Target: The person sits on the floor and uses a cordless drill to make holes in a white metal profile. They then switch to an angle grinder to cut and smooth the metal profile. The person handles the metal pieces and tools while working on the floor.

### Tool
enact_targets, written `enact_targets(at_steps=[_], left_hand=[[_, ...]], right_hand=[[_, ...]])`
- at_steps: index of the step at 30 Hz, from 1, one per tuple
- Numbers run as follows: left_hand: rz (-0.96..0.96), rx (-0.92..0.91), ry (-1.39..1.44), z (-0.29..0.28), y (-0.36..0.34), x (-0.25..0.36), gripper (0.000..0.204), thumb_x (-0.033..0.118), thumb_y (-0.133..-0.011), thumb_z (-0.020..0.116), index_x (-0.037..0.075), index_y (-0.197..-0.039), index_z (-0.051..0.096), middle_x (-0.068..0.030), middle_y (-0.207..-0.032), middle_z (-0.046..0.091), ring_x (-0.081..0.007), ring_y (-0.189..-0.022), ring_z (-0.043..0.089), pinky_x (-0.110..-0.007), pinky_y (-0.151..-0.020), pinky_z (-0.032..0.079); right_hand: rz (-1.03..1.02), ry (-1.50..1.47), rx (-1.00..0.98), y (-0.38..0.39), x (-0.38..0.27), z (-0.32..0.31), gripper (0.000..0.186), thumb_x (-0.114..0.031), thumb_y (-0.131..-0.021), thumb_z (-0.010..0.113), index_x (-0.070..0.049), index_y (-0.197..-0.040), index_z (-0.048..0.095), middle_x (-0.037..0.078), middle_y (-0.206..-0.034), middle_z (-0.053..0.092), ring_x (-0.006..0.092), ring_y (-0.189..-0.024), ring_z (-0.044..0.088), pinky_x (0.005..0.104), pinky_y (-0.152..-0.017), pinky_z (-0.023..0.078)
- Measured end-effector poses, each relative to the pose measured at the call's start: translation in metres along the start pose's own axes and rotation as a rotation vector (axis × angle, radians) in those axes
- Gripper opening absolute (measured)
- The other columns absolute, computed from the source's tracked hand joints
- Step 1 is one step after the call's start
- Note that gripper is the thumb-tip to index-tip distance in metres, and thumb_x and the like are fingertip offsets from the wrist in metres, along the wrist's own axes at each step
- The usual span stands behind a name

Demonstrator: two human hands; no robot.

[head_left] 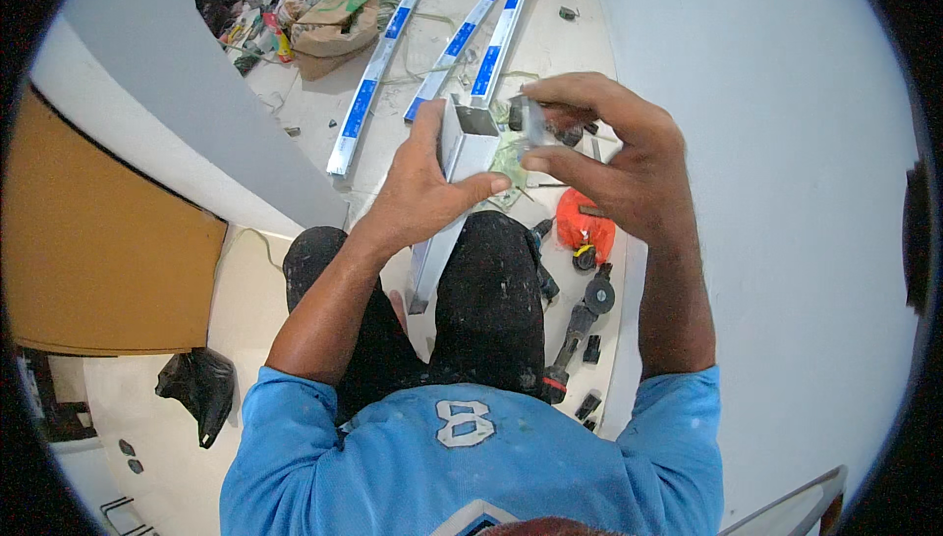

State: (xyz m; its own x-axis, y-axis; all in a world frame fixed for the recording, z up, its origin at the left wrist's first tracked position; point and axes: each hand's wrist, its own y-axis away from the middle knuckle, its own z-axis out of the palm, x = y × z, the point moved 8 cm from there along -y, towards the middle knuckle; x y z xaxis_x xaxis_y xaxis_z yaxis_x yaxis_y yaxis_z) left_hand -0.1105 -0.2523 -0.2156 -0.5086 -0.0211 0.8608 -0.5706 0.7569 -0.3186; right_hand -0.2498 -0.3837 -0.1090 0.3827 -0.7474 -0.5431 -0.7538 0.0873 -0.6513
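My left hand (405,187) is closed around a white rectangular metal profile (471,158). Its hollow, open end points up and away from me, and its lower part runs down between my knees. My right hand (634,168) is raised just right of that open end. Between its thumb and fingers is a small greyish, partly see-through piece (533,125), blurred, so its kind is unclear. A narrow gap separates this piece from the profile.
Ahead on the floor lie long metal profiles with blue film (391,35), left of them a paper sack (337,30). By my right knee are a red plastic bag (573,210), a tape measure (585,258) and an angle grinder (586,312). A white wall (756,192) rises at right.
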Motion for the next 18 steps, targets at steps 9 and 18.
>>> enact_targets(at_steps=[9, 18], left_hand=[[0.057, -0.039, 0.162, -0.006, 0.007, 0.009, 0.091, 0.033, -0.083, 0.09, -0.004, -0.15, 0.042, -0.0267, -0.126, 0.062, -0.0344, -0.121, 0.064, -0.047, -0.106, 0.051], [0.362, 0.039, -0.078, -0.01, 0.027, 0.022, 0.065, 0.014, -0.089, 0.082, 0.002, -0.148, 0.058, -0.022, -0.137, 0.062, -0.0369, -0.124, 0.064, -0.045, -0.107, 0.049]], right_hand=[[0.117, -0.137, -0.144, -0.048, 0.009, 0.01, 0.048, -0.026, -0.091, 0.088, -0.003, -0.131, 0.075, 0.017, -0.116, 0.079, 0.0212, -0.105, 0.077, 0.0352, -0.09, 0.063], [0.469, -0.197, -0.159, -0.017, 0.016, 0.019, 0.036, -0.023, -0.096, 0.084, 0.002, -0.121, 0.078, 0.018, -0.107, 0.081, 0.0229, -0.101, 0.078, 0.0335, -0.089, 0.063]])
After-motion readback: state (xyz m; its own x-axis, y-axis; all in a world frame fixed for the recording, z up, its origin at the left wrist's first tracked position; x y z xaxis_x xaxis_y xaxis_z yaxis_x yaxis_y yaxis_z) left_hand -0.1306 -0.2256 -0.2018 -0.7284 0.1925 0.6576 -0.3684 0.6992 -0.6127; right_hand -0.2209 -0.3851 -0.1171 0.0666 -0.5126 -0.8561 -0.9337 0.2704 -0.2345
